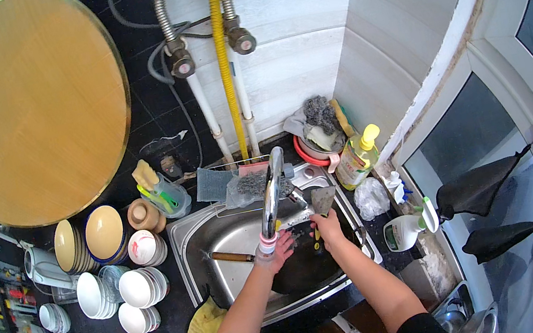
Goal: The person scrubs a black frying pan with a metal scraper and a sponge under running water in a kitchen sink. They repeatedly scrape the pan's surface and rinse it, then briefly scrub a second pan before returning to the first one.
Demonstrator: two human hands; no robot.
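Observation:
A dark wok (304, 272) lies in the steel sink (202, 237), its wooden handle (232, 257) pointing left. My left hand (278, 252) is under the mouth of the chrome faucet (272, 197), palm up and fingers spread, holding nothing. To its right, over the wok, my right hand (327, 228) is closed around a scraper (323, 198). The scraper's flat grey blade sticks up above the fingers, and its handle is mostly covered by the hand. Whether water is running cannot be made out clearly.
Stacked white bowls (137, 289) and yellowish bowls (106, 233) crowd the left counter. A yellow cloth (206, 323) hangs at the sink's front left. Yellow-capped detergent (356, 160), a plastic bag (371, 198) and a spray bottle (404, 231) stand right. Steel wool (252, 184) lies behind the faucet.

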